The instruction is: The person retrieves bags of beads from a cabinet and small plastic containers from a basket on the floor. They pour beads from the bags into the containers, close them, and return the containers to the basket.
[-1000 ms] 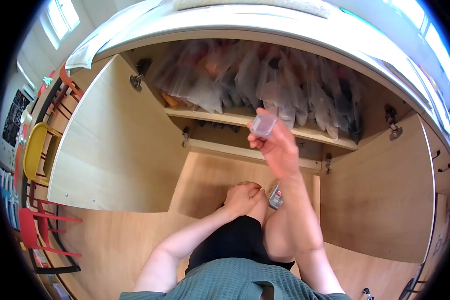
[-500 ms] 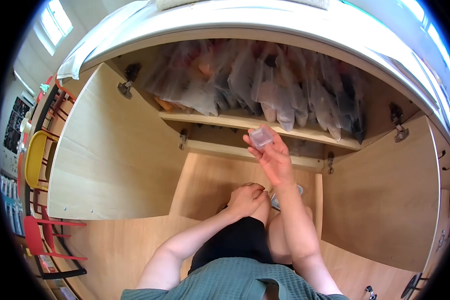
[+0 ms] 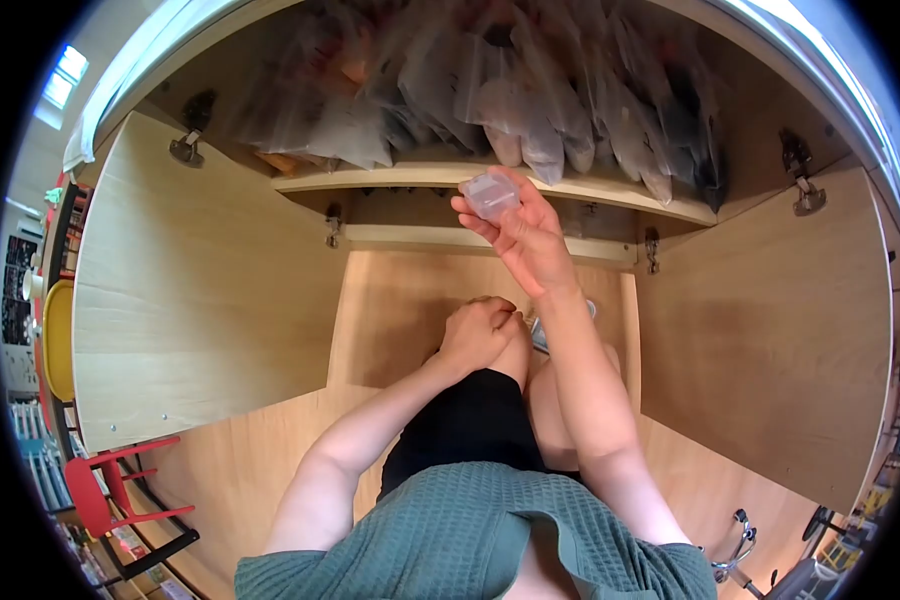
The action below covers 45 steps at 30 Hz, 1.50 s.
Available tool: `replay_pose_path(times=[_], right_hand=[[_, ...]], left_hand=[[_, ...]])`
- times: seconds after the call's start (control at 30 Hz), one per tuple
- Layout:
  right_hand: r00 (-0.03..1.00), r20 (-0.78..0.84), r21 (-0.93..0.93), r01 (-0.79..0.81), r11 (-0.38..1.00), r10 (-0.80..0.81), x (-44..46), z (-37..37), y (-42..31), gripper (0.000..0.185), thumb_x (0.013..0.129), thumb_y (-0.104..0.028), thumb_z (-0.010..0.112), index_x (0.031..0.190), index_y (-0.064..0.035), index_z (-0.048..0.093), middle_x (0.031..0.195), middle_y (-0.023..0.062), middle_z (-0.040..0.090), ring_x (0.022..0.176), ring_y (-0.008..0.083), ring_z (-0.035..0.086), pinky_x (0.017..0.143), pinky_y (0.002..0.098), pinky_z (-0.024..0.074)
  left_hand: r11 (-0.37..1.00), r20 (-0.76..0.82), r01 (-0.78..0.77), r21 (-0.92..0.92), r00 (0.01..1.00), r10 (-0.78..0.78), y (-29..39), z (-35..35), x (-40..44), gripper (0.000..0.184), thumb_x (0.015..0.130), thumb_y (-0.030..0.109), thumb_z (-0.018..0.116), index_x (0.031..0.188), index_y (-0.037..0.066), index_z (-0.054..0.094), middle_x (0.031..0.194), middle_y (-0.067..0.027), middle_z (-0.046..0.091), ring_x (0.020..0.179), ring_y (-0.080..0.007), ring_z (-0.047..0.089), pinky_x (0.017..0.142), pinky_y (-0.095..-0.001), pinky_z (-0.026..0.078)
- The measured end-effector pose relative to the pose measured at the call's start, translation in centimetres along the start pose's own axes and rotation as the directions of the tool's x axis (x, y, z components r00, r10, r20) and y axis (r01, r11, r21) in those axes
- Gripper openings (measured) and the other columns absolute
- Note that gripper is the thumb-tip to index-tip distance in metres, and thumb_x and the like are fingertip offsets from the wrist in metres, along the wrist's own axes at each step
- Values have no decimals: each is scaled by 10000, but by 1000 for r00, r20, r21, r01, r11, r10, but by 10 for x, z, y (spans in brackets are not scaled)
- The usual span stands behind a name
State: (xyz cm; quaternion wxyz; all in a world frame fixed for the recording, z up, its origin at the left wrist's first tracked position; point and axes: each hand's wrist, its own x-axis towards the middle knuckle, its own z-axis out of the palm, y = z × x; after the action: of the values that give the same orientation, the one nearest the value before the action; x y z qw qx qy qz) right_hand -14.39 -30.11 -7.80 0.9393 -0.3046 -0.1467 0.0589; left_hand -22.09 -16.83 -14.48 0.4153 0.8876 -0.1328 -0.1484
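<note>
Well to the left of the left hand's fingers, a yellow chair (image 3: 60, 340) and a red chair (image 3: 92, 495) show beyond an open cupboard door (image 3: 205, 285). The left hand (image 3: 476, 336) lies on the knee with its fingers loosely bent; I cannot tell whether anything is under them. Up and slightly to the right of those fingers, a small clear box (image 3: 492, 196) is pinched between the thumb and fingers of the raised right hand (image 3: 536, 250). Just above these fingertips in view, a row of plastic bags (image 3: 515, 105) stands on a shelf (image 3: 400, 178). Below the right fingers is a case (image 3: 540, 337), partly hidden by the forearm. Well to their right, another open door (image 3: 770, 320) stands.
</note>
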Motion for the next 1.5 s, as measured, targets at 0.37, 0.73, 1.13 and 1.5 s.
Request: replay_pose_path(times=[0.37, 0.73, 1.13, 1.5], right_hand=[[997, -35, 261, -55, 964, 66, 0, 4, 2, 489, 1002, -257, 503, 1416, 1, 464, 1193, 214, 626, 998, 294, 647, 903, 389, 522], [956, -31, 658, -201, 726, 293, -7, 4, -3, 438, 1011, -282, 339, 1227, 46, 533, 784, 32, 429, 600, 134, 379, 583, 279, 346], [927, -158, 449, -241, 861, 341, -9, -17, 8, 569, 1035, -443, 339, 1161, 42, 609, 695, 62, 524, 483, 130, 373, 462, 278, 313], [760, -469, 258, -370, 893, 450, -1, 6, 27, 460, 1021, -504, 480, 1023, -67, 624, 882, 20, 660, 685, 133, 600, 607, 286, 517]], left_hand=[[1000, 14, 21, 7, 1000, -21, 1, -1, 1, 311, 879, 287, 648, 1037, 32, 729, 1017, -196, 718, 954, -362, 694, 850, -427, 545], [997, 31, 76, -23, 997, -75, 2, 0, 0, 331, 865, 327, 595, 1022, 82, 753, 1052, -175, 715, 997, -371, 670, 883, -449, 530], [701, -617, -389, -598, 782, -92, 42, -40, 17, 412, 826, 112, 758, 1213, 15, 656, 1188, -149, 667, 1131, -264, 628, 1007, -387, 469], [823, -572, -449, 348, 594, 566, 40, -93, 50, 337, 759, 74, 806, 1078, 53, 700, 1026, -100, 722, 1038, -294, 658, 985, -425, 466]])
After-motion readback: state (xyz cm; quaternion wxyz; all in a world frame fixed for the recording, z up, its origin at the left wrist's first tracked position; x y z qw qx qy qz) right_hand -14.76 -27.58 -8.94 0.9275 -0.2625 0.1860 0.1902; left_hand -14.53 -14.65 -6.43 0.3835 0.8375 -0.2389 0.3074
